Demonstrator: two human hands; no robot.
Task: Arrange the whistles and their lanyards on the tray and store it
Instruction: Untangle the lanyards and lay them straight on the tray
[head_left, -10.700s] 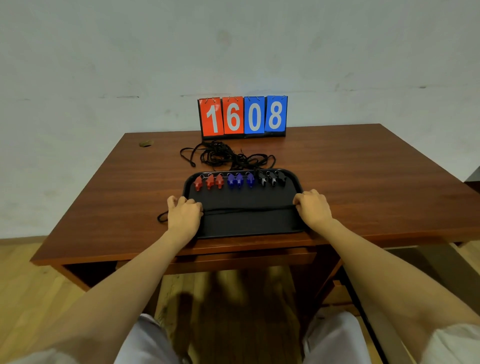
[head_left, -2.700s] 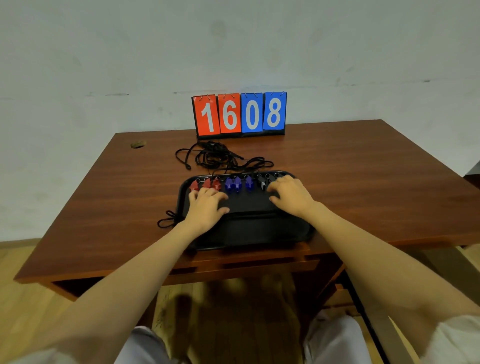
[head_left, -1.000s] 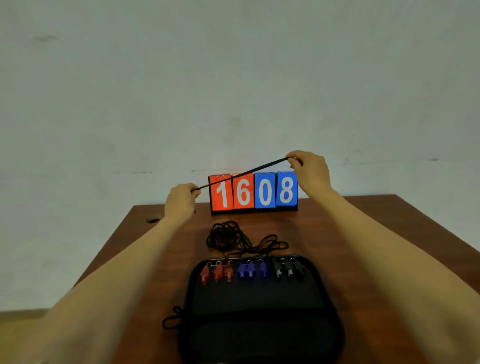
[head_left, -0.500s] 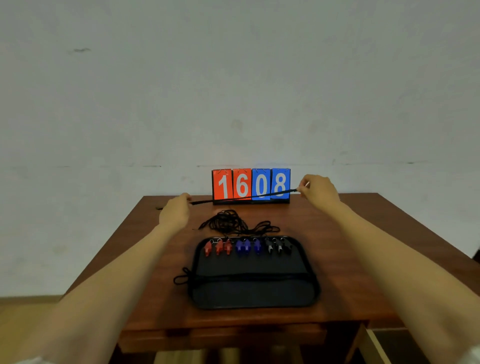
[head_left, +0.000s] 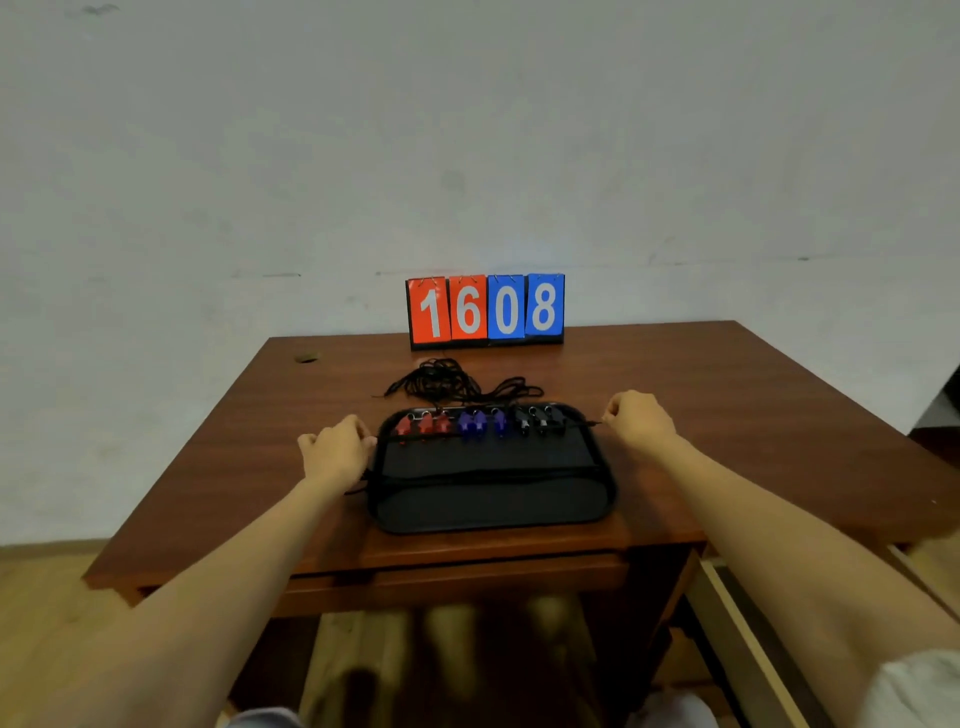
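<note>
Fingers of left hand (head_left: 337, 451) and right hand (head_left: 635, 422) pinching taut thin black lanyard (head_left: 488, 432) across black plastic tray (head_left: 493, 512), likely laying it straight below coloured whistles (head_left: 475, 421).

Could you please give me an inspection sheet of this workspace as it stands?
Surface: brown wooden desk, round hole at its far left.
Job's things: black tray near the front edge; whistles in a row along its far side, red, blue, black; one lanyard lies across the tray.
Clutter: scoreboard reading 1608.
Grippers: left hand and right hand stretch a taut lanyard over the whistles.
Cables: tangled lanyards behind the tray.
Surroundings: pale wall, wood floor.
</note>
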